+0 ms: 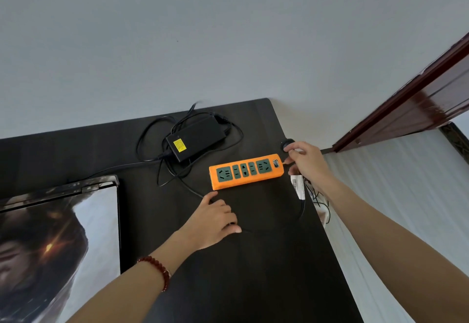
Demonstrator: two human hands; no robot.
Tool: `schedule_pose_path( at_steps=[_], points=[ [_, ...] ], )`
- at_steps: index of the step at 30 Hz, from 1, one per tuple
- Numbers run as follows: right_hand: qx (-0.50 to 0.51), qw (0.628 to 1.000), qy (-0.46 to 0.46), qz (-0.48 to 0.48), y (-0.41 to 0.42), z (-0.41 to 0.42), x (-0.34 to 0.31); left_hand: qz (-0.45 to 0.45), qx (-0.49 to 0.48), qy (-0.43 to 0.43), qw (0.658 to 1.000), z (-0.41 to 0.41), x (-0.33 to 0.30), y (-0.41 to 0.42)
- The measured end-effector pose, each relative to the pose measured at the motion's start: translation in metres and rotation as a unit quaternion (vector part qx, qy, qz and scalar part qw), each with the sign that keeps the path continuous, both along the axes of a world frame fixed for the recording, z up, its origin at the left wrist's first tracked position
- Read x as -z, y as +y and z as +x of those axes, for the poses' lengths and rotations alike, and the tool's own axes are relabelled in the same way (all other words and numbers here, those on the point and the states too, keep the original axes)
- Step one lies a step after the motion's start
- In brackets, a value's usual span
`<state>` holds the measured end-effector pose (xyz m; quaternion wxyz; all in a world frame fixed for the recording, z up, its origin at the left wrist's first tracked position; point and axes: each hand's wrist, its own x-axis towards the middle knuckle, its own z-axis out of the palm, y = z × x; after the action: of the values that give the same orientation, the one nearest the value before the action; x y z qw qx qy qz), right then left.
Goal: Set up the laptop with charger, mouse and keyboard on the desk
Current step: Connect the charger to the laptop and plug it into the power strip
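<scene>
An orange power strip (247,171) with green sockets lies on the black desk (266,259) near its far right corner. Behind it sits the black charger brick (196,138) with a yellow label, its cables looped around it. My left hand (212,221) rests on the desk just in front of the strip, fingers over a thin black cable. My right hand (308,161) is at the strip's right end, fingers closed by its cord and a round black desk grommet (286,144). The open laptop's screen (58,241) fills the lower left. No mouse or keyboard is in view.
A white wall runs behind the desk. A dark red wooden door frame (406,109) stands at the right. A white tagged cord (298,187) and thin wires hang off the desk's right edge above a pale floor.
</scene>
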<state>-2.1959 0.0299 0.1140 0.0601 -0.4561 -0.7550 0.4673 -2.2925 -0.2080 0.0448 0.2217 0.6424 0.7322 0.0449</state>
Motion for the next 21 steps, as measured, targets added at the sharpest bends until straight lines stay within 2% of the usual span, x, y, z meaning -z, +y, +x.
schedule_pose_path(
  at_steps=[3,6,9,11,12,15,21],
  points=[
    [0.033,0.996,0.038,-0.08,0.01,0.004,-0.003,0.134,-0.08,0.005,0.988,-0.017,-0.02,-0.008],
    [-0.041,0.999,0.011,-0.011,0.018,0.011,-0.004,0.258,-0.163,0.004,0.952,-0.037,-0.041,-0.006],
    [-0.123,0.992,-0.014,0.028,0.018,0.014,-0.005,0.319,-0.319,-0.081,0.889,-0.055,-0.063,0.003],
    [-0.138,0.988,-0.038,0.06,0.014,0.012,-0.002,0.324,-0.42,-0.133,0.837,-0.07,-0.072,0.014],
    [-0.139,0.985,-0.045,0.094,0.012,0.009,-0.001,0.314,-0.448,-0.136,0.826,-0.078,-0.075,0.02],
    [-0.126,0.984,-0.045,0.117,0.008,-0.003,0.004,0.287,-0.471,-0.126,0.825,-0.09,-0.077,0.038],
    [-0.075,0.997,-0.001,0.03,0.01,-0.021,0.012,0.261,-0.44,-0.1,0.853,-0.098,-0.07,0.061]
  ],
)
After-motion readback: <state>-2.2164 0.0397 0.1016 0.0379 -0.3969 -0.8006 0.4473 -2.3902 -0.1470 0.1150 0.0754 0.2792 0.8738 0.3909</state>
